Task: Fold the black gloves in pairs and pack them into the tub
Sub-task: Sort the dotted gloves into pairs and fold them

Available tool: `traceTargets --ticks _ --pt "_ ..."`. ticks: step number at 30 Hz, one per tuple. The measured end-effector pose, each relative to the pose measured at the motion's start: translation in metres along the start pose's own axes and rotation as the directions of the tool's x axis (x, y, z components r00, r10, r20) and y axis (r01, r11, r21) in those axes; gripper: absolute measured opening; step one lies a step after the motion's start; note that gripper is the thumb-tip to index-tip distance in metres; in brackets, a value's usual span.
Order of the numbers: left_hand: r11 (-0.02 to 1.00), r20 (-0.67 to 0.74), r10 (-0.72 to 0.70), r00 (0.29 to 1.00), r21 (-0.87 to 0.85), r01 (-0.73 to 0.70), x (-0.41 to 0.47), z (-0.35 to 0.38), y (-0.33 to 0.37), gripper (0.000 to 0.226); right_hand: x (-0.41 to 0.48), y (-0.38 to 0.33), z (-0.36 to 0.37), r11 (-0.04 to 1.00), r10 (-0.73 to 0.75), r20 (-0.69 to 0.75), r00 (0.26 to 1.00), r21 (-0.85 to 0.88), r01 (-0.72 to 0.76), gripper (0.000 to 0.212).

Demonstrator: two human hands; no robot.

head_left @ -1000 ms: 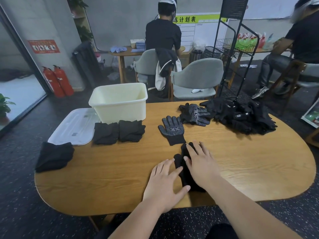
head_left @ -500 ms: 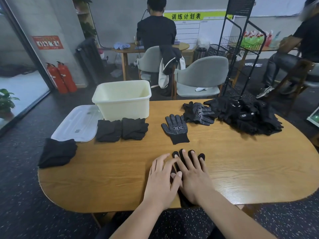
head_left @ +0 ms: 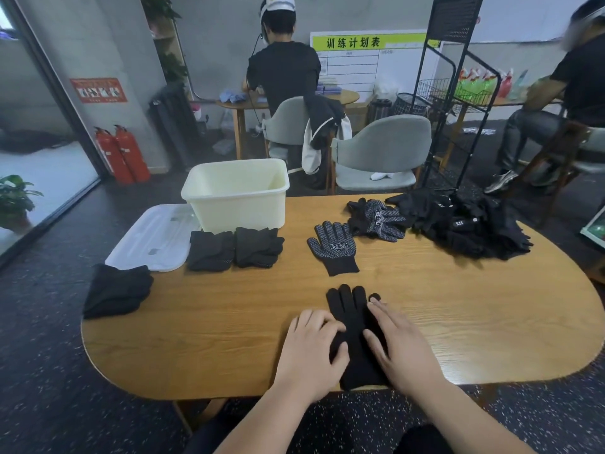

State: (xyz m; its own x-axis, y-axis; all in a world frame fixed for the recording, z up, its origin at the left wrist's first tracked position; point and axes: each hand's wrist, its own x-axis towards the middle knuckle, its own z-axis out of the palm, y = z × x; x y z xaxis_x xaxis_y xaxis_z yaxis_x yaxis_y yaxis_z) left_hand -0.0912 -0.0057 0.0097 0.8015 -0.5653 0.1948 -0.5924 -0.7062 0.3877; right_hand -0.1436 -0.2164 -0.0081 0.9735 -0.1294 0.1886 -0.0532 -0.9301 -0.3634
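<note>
A plain black glove (head_left: 352, 326) lies flat near the table's front edge, fingers pointing away from me. My left hand (head_left: 311, 352) presses on its left side with the fingertips bent onto the fabric. My right hand (head_left: 399, 348) lies flat on its right side, fingers straight. A dotted black glove (head_left: 334, 247) lies palm up just beyond. Further back sit a small heap of dotted gloves (head_left: 376, 219) and a big pile of black gloves (head_left: 465, 224). The cream tub (head_left: 237, 198) stands at the back left, with two folded pairs (head_left: 234, 247) in front of it.
A white lid (head_left: 154, 237) lies left of the tub, and another folded black bundle (head_left: 116, 290) sits at the table's left edge. Grey chairs (head_left: 379, 152) and a black wire rack (head_left: 451, 103) stand behind the table. Two other people sit at tables beyond.
Both hands slid back toward me along the glove, uncovering its fingers. They now lie apart on its two sides instead of overlapping.
</note>
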Motion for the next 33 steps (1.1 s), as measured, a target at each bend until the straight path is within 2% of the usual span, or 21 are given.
traceTargets --ticks 10,15,18,28,33 --pt "0.998 -0.037 -0.04 0.998 0.048 0.042 0.002 0.006 -0.001 0.045 -0.002 -0.003 -0.001 0.995 -0.081 0.046 0.996 -0.047 0.083 0.065" --pt "0.999 -0.06 -0.034 0.998 -0.044 0.032 0.001 0.004 -0.006 0.042 -0.013 -0.004 -0.006 0.982 -0.139 -0.111 0.984 0.114 0.152 0.04" --pt "0.997 -0.05 -0.029 0.998 -0.079 0.025 0.001 0.004 -0.008 0.037 -0.016 -0.003 -0.006 0.974 -0.197 -0.126 0.972 0.086 0.209 0.029" --pt "0.994 -0.08 -0.101 0.992 -0.057 0.096 0.004 0.009 -0.011 0.036 -0.017 -0.005 -0.01 0.946 -0.272 -0.149 0.951 0.141 0.293 0.022" --pt "0.979 -0.098 -0.134 0.986 -0.165 0.116 0.005 0.008 -0.014 0.028 -0.017 -0.004 -0.009 0.93 -0.335 -0.119 0.935 0.118 0.348 0.026"
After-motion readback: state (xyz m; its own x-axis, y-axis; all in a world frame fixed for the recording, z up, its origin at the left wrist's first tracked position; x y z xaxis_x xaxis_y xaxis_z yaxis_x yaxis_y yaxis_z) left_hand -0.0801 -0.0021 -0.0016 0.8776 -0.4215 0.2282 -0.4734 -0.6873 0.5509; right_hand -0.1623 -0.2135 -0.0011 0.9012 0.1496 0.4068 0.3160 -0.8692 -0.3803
